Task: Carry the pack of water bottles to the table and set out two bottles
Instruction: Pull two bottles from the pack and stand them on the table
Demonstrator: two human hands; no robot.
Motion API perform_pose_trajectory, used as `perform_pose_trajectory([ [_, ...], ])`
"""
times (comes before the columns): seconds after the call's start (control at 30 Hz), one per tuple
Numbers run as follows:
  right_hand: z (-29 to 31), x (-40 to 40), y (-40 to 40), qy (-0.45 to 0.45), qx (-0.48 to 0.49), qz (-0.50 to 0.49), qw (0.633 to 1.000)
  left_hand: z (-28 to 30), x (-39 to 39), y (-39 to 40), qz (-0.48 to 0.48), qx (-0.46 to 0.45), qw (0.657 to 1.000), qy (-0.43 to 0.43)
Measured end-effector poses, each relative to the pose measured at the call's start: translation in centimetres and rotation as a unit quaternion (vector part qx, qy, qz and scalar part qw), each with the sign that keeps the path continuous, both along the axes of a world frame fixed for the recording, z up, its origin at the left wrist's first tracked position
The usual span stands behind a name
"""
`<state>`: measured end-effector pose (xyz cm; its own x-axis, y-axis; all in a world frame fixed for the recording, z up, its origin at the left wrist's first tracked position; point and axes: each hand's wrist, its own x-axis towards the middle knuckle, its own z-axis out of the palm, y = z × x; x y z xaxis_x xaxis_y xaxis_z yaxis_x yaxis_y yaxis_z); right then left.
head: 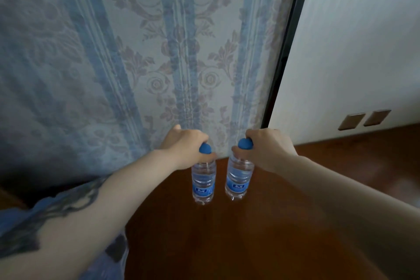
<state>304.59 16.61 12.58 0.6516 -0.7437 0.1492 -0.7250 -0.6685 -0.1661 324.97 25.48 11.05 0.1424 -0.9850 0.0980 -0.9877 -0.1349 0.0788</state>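
Two clear water bottles with blue caps and blue labels stand upright side by side on a dark wooden table (227, 245), near its far edge. My left hand (184, 145) grips the neck of the left bottle (203, 183), just under the cap. The right bottle (238, 180) is held the same way by my right hand (268, 145). A small gap separates the bottles. Whether their bases rest fully on the wood I cannot tell. The pack is not in view.
A blue and white patterned curtain (136, 63) hangs right behind the table's far edge. A white wall (352, 52) with two brown switch plates (363, 119) stands at the right. Blue cloth (102, 268) lies at the lower left.
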Motion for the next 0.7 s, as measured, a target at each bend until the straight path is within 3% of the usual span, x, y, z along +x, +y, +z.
perform_pose_trajectory([
  [0.37,-2.3,6.5,-8.2,0.06,0.021,-0.001,0.998,-0.6,2.3,-8.9,0.055,0.071,0.996,-0.014],
  [0.7,-5.9,8.5,-12.5,0.05,0.023,0.023,0.998,-3.0,2.8,-12.5,0.086,0.072,0.993,-0.039],
])
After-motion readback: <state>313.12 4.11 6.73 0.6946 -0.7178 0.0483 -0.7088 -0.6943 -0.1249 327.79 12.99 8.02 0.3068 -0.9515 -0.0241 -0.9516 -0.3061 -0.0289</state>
